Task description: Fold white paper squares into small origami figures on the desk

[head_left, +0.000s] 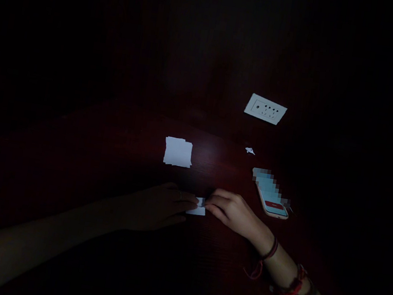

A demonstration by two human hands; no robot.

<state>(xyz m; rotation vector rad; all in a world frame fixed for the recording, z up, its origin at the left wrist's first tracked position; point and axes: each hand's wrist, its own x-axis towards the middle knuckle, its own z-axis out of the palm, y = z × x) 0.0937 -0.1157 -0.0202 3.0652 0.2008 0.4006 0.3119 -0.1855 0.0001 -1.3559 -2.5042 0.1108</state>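
A small white piece of paper lies on the dark red table, its upper part looking folded or raised. From the left, my left hand reaches over it with fingers stretched out, fingertips resting on the paper's left side and the thumb apart below. A ring is on one of its fingers. My right hand is at the paper's upper right edge, fingers bent together with the tips closed on it. Farther back, a stack of white paper pieces lies a little left of the hands, untouched.
A lit phone in a pale case lies right of my right hand. Behind it is a small crumpled paper scrap. A white socket panel is on the wall at the back. The surroundings are very dark.
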